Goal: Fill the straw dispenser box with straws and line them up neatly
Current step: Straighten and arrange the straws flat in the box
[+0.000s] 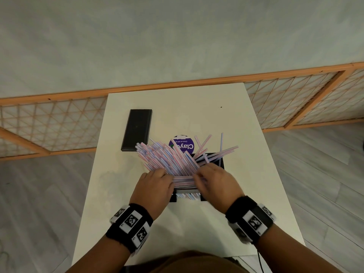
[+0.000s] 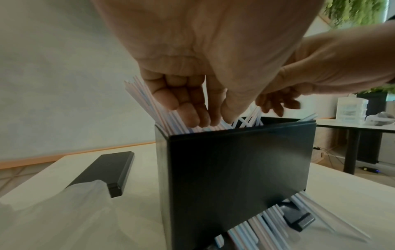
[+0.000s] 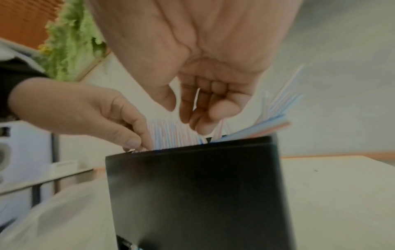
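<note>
Straws (image 1: pixel 173 160) stand fanned in box (image 2: pixel 237 169), some poking out bottom slot. My left hand (image 1: pixel 155 184) and right hand (image 1: pixel 214 182): fingers loosely extended, pressing bundle, gripping none. Light, slippery, springy, I judge; push mid-length, not tips.

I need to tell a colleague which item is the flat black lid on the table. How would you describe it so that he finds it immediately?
On the white table, look left of and beyond the black dispenser box crammed with straws. The lid lies there alone: a long, flat black rectangle. Unlike the upright box, it lies flat and holds nothing, and the round purple sticker beside it differs plainly.
</note>
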`<state>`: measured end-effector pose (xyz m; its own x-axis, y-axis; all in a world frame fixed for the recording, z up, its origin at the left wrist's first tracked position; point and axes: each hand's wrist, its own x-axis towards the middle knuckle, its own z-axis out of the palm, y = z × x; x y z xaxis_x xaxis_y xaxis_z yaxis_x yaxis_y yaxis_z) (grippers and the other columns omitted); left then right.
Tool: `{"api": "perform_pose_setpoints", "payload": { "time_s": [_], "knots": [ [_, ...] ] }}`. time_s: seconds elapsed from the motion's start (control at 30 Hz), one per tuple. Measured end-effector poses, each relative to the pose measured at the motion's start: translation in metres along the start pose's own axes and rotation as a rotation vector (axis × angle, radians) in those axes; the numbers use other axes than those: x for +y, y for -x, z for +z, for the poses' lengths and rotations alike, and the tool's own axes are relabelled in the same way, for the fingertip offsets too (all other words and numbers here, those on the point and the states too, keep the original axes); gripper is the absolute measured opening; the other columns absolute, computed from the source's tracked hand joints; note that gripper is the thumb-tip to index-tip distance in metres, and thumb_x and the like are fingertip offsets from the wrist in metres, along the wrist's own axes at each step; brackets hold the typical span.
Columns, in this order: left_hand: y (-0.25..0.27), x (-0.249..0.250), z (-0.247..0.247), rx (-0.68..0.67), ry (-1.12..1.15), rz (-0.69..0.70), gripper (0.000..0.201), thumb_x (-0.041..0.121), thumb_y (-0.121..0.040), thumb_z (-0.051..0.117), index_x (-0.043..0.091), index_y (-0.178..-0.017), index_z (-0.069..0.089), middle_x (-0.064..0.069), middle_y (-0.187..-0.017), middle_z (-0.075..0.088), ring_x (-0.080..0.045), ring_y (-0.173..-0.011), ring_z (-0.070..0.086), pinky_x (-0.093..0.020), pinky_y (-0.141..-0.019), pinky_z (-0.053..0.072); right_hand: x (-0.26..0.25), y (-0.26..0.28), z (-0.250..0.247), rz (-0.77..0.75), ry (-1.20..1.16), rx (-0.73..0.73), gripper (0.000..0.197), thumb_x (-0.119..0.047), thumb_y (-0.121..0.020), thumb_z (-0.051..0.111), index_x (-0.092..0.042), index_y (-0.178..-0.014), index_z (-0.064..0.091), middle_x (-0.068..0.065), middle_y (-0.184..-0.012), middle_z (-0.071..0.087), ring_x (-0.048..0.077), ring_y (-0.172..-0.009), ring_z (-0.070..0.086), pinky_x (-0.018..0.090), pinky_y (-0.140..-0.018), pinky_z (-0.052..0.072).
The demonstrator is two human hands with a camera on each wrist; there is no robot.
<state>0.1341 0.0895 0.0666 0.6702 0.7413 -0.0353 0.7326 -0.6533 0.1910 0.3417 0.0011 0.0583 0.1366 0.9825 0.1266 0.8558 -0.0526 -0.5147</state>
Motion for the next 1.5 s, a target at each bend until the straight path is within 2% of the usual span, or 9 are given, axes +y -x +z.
{"api": "perform_pose_setpoints", "payload": {
  "time_s": [0.1, 0.23, 0.4, 0.57, 0.77, 0.93, 1.17, 1.3, 1.5],
  "knots": [
    [-0.001, 0.01, -0.005, 0.032, 0.084, 0.018, 0.011, 0.03, -0.095, 0.064, 0.024, -0.098, 0.072, 0.006, -0.089, 0.058, -0.018, -0.078, 0.058, -0.032, -0.069, 0.046, 0.014, 0.009, -0.021, 0.453, -0.018, 0.056, 0.032, -0.056, -0.093, 0.057, -0.026, -0.082, 0.056, -0.008, -0.075, 0.061, 0.018, -0.068, 0.059, 0.034, -0.062, 0.051],
    [-0.009, 0.027, -0.004, -0.049, 0.224, 0.044, 0.021, 0.033, -0.099, 0.059, 0.022, -0.112, 0.071, 0.006, -0.1, 0.061, -0.014, -0.089, 0.059, -0.031, -0.078, 0.052, 0.046, -0.002, -0.034, 0.704, -0.184, 0.051, 0.062, -0.065, -0.085, 0.065, -0.018, -0.124, 0.054, -0.003, -0.09, 0.063, 0.019, -0.084, 0.061, 0.033, -0.072, 0.047],
    [-0.018, 0.041, 0.008, -0.18, 0.355, 0.022, 0.033, 0.039, -0.101, 0.053, 0.023, -0.128, 0.065, 0.006, -0.112, 0.06, -0.012, -0.1, 0.058, -0.033, -0.09, 0.052, 0.06, -0.035, -0.031, 0.579, -0.352, 0.052, 0.052, -0.056, -0.085, 0.072, -0.019, -0.12, 0.065, -0.006, -0.114, 0.062, 0.011, -0.09, 0.058, 0.022, -0.072, 0.041],
    [-0.021, 0.04, 0.013, -0.234, 0.357, 0.005, 0.029, 0.041, -0.1, 0.051, 0.023, -0.114, 0.068, 0.006, -0.1, 0.063, -0.014, -0.091, 0.06, -0.041, -0.084, 0.055, 0.051, -0.051, -0.033, 0.477, -0.406, 0.008, 0.014, -0.039, -0.089, 0.072, -0.026, -0.094, 0.07, -0.009, -0.087, 0.069, 0.01, -0.081, 0.065, 0.025, -0.067, 0.048],
    [-0.031, 0.053, -0.004, -0.099, 0.616, -0.058, 0.049, 0.05, -0.095, 0.063, 0.032, -0.139, 0.052, 0.015, -0.105, 0.059, -0.003, -0.093, 0.059, -0.029, -0.082, 0.056, 0.022, -0.039, -0.057, 0.168, -0.212, 0.013, 0.017, -0.038, -0.094, 0.065, -0.023, -0.087, 0.065, -0.005, -0.085, 0.062, 0.01, -0.079, 0.058, 0.025, -0.071, 0.045],
    [-0.049, 0.076, -0.016, -0.007, 0.828, -0.025, 0.011, 0.033, -0.089, 0.072, 0.036, -0.094, 0.063, 0.01, -0.086, 0.065, 0.001, -0.082, 0.064, -0.028, -0.071, 0.055, -0.012, -0.037, -0.073, 0.004, -0.242, -0.005, 0.018, -0.036, -0.094, 0.068, -0.02, -0.088, 0.063, -0.003, -0.083, 0.06, 0.012, -0.081, 0.056, 0.025, -0.073, 0.045],
    [-0.048, 0.066, -0.01, 0.052, 1.02, -0.202, 0.042, 0.026, -0.102, 0.061, 0.016, -0.061, 0.062, -0.005, -0.054, 0.055, -0.022, -0.05, 0.051, -0.035, -0.051, 0.042, -0.015, -0.03, -0.066, 0.025, -0.456, -0.011, 0.053, -0.038, -0.082, 0.083, -0.025, -0.128, 0.062, -0.008, -0.105, 0.055, 0.005, -0.074, 0.055, 0.012, -0.073, 0.045],
    [-0.041, 0.049, -0.014, 0.131, 1.206, -0.348, 0.039, 0.043, -0.1, 0.063, 0.01, -0.083, 0.073, -0.013, -0.069, 0.069, -0.03, -0.063, 0.065, -0.044, -0.065, 0.056, 0.001, -0.026, -0.047, 0.03, -0.319, -0.137, 0.061, -0.04, -0.085, 0.078, -0.028, -0.14, 0.054, -0.007, -0.123, 0.049, 0.004, -0.075, 0.058, 0.02, -0.079, 0.05],
    [-0.022, 0.026, -0.005, 0.001, 1.666, -0.726, 0.024, 0.034, -0.094, 0.072, 0.01, -0.094, 0.072, -0.01, -0.078, 0.063, -0.014, -0.063, 0.056, -0.025, -0.057, 0.045, 0.005, -0.023, -0.013, -0.014, -0.091, -0.277, 0.03, -0.033, -0.1, 0.051, -0.027, -0.127, 0.061, 0.0, -0.112, 0.062, 0.02, -0.103, 0.06, 0.036, -0.087, 0.051]
  ]
}}
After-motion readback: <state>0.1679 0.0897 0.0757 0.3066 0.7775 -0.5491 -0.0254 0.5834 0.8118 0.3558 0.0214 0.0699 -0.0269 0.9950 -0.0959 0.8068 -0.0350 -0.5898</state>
